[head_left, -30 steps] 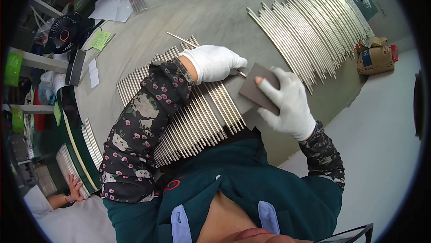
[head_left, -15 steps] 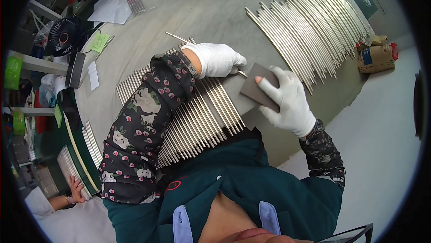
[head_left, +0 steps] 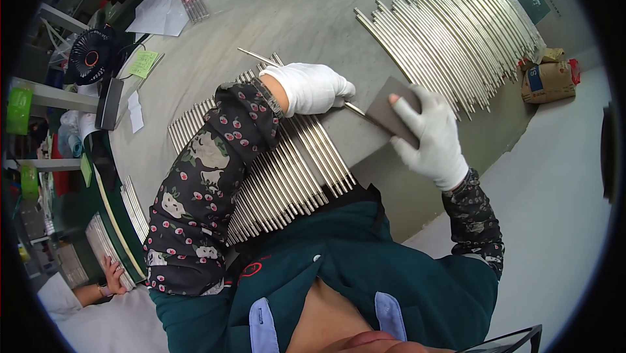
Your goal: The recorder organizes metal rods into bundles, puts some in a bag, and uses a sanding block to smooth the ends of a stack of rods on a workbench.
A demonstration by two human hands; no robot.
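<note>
My left hand (head_left: pixel 312 88), in a white glove, is closed around a thin metal rod (head_left: pixel 354 109). One end of the rod shows beyond my fingers and reaches the edge of a grey-brown, flat block that looks like a sanding sponge (head_left: pixel 388 106). My gloved right hand (head_left: pixel 433 139) grips that block, its bare thumb tip lying on top. Below my left forearm, a row of metal rods (head_left: pixel 287 174) lies side by side along the table's near edge. My left hand and sleeve cover part of this row.
A large spread of similar rods (head_left: pixel 450 40) lies at the far right of the grey table (head_left: pixel 287 24). Beyond it stands a brown paper bag (head_left: pixel 550 84). To the left are a black fan (head_left: pixel 90 57) and paper sheets. Another person's hand (head_left: pixel 113 276) rests on rods at the lower left.
My right hand and the block have slid to the right along the rod, away from my left hand, so more of the rod shows. My left hand has hardly moved.
</note>
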